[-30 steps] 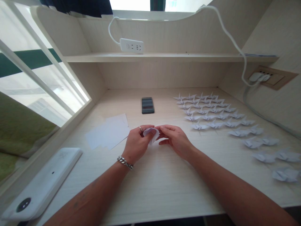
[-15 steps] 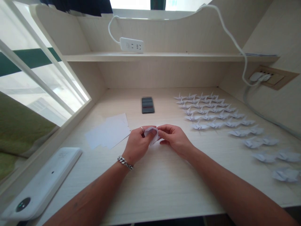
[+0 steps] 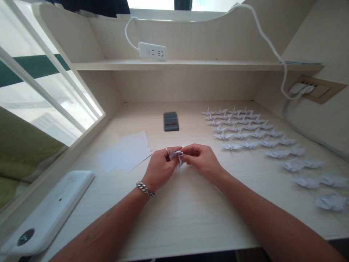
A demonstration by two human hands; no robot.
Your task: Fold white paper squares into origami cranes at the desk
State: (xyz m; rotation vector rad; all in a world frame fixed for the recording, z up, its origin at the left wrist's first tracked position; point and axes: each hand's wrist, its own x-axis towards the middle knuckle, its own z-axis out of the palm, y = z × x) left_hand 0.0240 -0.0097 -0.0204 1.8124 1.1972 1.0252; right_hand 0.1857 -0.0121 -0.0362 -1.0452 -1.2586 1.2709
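Observation:
A small folded white paper [image 3: 178, 159] is pinched between my two hands over the middle of the desk. My left hand [image 3: 161, 163], with a ring and a chain bracelet [image 3: 145, 189], grips its left side. From the other side, the thumb and forefinger of my right hand [image 3: 201, 157] close on the paper. The fingers hide part of the folds. Left of my left hand lie flat white paper sheets [image 3: 127, 151], overlapping each other. Rows of folded paper cranes [image 3: 249, 145] stand to the right.
A dark, blurred-out box [image 3: 171, 121] lies behind my hands. The white oblong device [image 3: 51, 211] rests at the front left. On the shelf [image 3: 191, 65] sits a power strip [image 3: 152, 51], its white cable running to a wall socket [image 3: 319, 89] at right.
The paper has been turned and bent between my fingers and now shows a narrower, pointed shape. My right thumb and forefinger have moved slightly left onto it.

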